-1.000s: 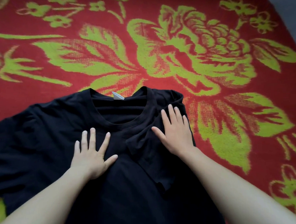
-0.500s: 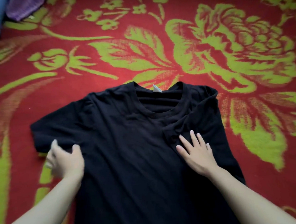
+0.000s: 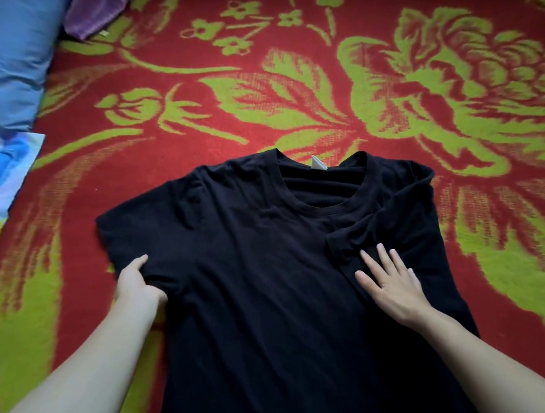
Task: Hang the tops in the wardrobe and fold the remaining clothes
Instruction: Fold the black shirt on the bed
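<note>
A black T-shirt (image 3: 268,270) lies face up on the red and green flowered blanket (image 3: 258,105), collar away from me, a white label showing at the neck. Its right sleeve is folded in over the chest. My right hand (image 3: 390,282) lies flat on that folded part, fingers straight and spread. My left hand (image 3: 135,281) is at the shirt's left side under the left sleeve, its fingers tucked beneath the fabric and its thumb on top, gripping the edge.
A blue pillow (image 3: 4,63) lies at the far left, with a purple cloth (image 3: 93,13) behind it. A pale multicoloured cloth (image 3: 1,172) sits on the left edge of the blanket.
My left hand left the chest, went out to the shirt's left side and took hold of the fabric under the sleeve. My right hand slid a little down the folded sleeve. My view swung left.
</note>
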A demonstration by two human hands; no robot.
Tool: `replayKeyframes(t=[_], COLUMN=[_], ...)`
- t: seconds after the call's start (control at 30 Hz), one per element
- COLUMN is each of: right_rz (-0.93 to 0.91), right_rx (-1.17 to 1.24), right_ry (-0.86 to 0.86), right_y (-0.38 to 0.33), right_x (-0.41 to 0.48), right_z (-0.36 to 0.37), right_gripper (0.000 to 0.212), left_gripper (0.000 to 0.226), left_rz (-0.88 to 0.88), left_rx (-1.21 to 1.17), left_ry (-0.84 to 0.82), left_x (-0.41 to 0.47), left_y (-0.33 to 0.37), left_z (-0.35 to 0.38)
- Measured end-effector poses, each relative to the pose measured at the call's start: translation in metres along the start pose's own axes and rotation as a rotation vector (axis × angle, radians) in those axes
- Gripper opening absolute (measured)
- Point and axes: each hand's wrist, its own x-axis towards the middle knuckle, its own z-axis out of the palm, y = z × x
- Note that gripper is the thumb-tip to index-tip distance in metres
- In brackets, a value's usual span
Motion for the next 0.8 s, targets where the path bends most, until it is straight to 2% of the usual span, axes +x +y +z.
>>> replayKeyframes(t=[0.1,0.13,0.17,0.2,0.27,0.3,0.37,0.4,0.47,0.53,0.67,0.8], right_rz=[-0.007,-0.007,-0.008,-0.009,-0.011,-0.012,-0.014,-0.015,-0.019,-0.025,-0.03,-0.019], right_rx=[-0.006,-0.01,-0.014,-0.019,-0.031,-0.035,-0.041,-0.045,-0.055,-0.054,-0.036,-0.004], right_ry=[0.001,0.008,0.012,0.013,0.02,0.02,0.014,0.012,0.01,0.008,-0.02,-0.052], right_y=[-0.001,0.0,0.0,0.001,0.003,0.003,0.003,0.003,0.001,0.001,0.004,0.0], right_x=[0.0,0.001,0.001,0.0,0.0,0.0,0.0,-0.001,0.0,0.0,0.001,0.004], right_z=[0.001,0.001,0.001,0.002,0.005,0.006,0.008,0.008,0.008,0.007,0.003,-0.006], right_gripper=[0.062,0.063,0.063,0.064,0.065,0.065,0.066,0.066,0.067,0.067,0.066,0.057], left_gripper=[0.039,0.047,0.052,0.048,0.021,0.016,0.018,0.017,0.041,0.064,0.05,0.045], left_rz=[0.156,0.289,0.515,0.815,1.533,1.799,2.017,2.097,2.128,1.972,1.893,1.82], left_rx=[-0.062,-0.059,0.004,0.154,0.63,0.885,1.328,1.524,1.859,2.015,1.941,1.874], left_ry=[0.052,0.099,0.165,0.175,-0.022,-0.218,-0.635,-0.777,-0.927,-0.929,-0.837,-0.612], left_x=[-0.012,-0.017,-0.017,-0.025,-0.041,-0.047,-0.047,-0.047,-0.042,-0.037,-0.035,-0.034], left_y=[0.0,-0.002,-0.006,-0.015,-0.041,-0.056,-0.079,-0.088,-0.1,-0.103,-0.094,-0.083], left_z=[0.001,0.005,0.008,0.011,0.008,0.004,-0.008,-0.014,-0.026,-0.033,-0.026,0.002])
